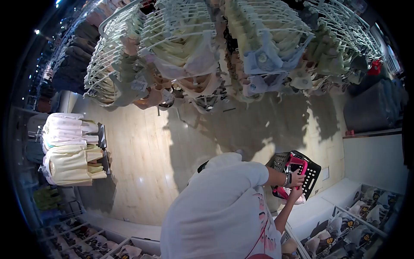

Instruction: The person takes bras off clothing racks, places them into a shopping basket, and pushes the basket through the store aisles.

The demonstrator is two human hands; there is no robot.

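Note:
At the right of the head view is a black perforated shopping basket [313,175] with a bright pink handle [304,165]. My left hand [296,178], with a band on its wrist, is closed around this handle. Just below it, my right hand [295,194] has its fingers drawn together at the lower end of the handle; what they grip, if anything, is too small to make out. A pale pink item [300,200] shows beside my right hand at the basket's edge. My white shirt fills the bottom middle.
Racks of hanging bras [267,52] run across the top. Folded-over tops [67,159] hang at the left. Divided bins of bras [345,220] stand at the lower right, beside a white ledge [321,209]. A grey bin-like shape [371,110] stands at the right.

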